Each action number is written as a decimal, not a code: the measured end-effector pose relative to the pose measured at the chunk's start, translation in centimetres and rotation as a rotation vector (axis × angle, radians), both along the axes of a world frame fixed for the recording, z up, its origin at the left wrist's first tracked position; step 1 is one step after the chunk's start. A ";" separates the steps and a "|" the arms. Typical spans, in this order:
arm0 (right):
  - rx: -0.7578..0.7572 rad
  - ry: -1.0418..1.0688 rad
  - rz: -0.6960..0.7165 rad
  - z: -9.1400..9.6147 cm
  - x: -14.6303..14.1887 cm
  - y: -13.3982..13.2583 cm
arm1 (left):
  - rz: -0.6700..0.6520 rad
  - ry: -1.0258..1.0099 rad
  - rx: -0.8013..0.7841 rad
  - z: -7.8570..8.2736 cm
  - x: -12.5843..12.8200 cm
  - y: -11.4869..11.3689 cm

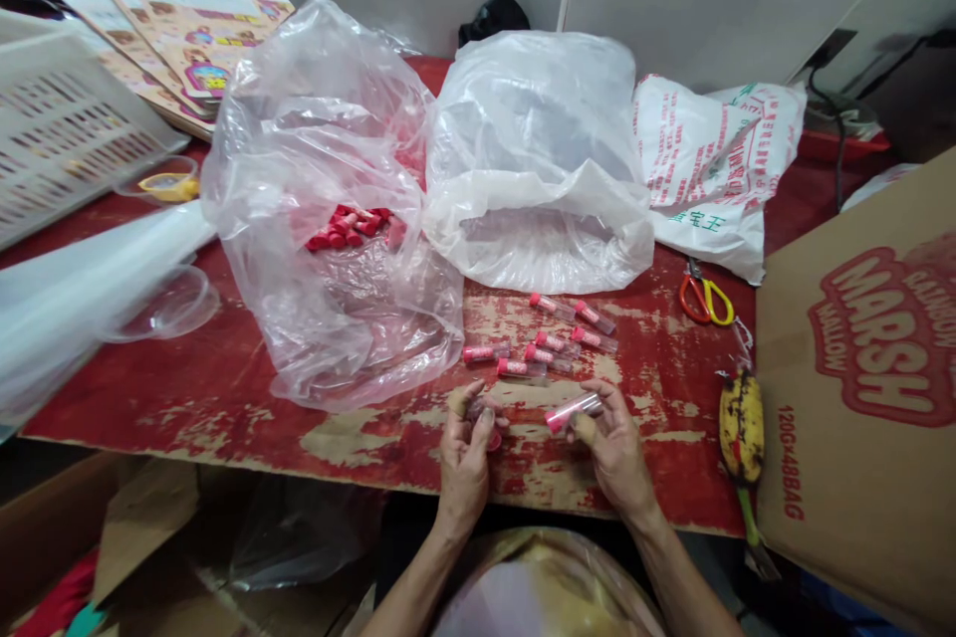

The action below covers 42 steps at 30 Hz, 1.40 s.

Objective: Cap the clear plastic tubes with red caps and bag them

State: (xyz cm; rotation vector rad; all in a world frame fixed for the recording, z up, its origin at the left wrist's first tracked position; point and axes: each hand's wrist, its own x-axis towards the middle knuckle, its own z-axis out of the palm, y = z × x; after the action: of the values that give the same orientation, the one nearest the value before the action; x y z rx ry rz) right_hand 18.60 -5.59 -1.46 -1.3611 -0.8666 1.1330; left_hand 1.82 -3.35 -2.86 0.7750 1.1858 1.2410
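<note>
My right hand [618,453] grips a clear plastic tube with a pinkish-red cap [572,412], its capped end pointing left. In my closed left hand [464,453] is another small red-capped tube [494,440], largely covered by the thumb and fingers. Just beyond both hands, several similar capped tubes [521,368] lie loosely grouped on the worn red table [358,448]. To their left, an open clear plastic bag [314,318] holds a heap of red caps [355,227].
A white plastic bag [538,119] and a printed sack [717,159] stand at the back. Scissors [706,299], a spotted banana [742,428] and a large carton [858,368] are on the right. At left are a white basket [75,119] and a tape roll [168,186].
</note>
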 end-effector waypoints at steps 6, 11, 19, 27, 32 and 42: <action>0.403 -0.892 0.129 -1.1 0.1 -0.3 | 0.012 0.071 0.043 0.0 0.1 -0.1; 0.550 -1.145 0.119 -1.8 0.3 0.4 | 0.000 0.109 -0.030 0.1 0.0 -0.1; 0.436 -1.104 0.188 -0.9 -0.8 0.6 | -0.249 -0.019 -0.071 0.2 0.0 -0.1; 0.412 -1.104 0.351 1.2 0.4 1.7 | -0.230 -0.206 -0.218 0.3 0.7 -0.1; 0.163 -1.429 -0.074 -1.4 5.2 5.3 | -0.008 -0.141 -0.115 0.5 -0.5 0.6; 0.172 -1.156 -0.013 -0.3 6.7 3.8 | 0.213 0.443 0.161 0.2 -3.2 1.5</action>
State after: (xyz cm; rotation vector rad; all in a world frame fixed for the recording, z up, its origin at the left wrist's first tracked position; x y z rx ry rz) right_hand 25.33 -1.76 -1.75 -1.8460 -1.6961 0.1378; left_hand -1.42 -1.83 -2.62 1.1045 1.5714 1.3945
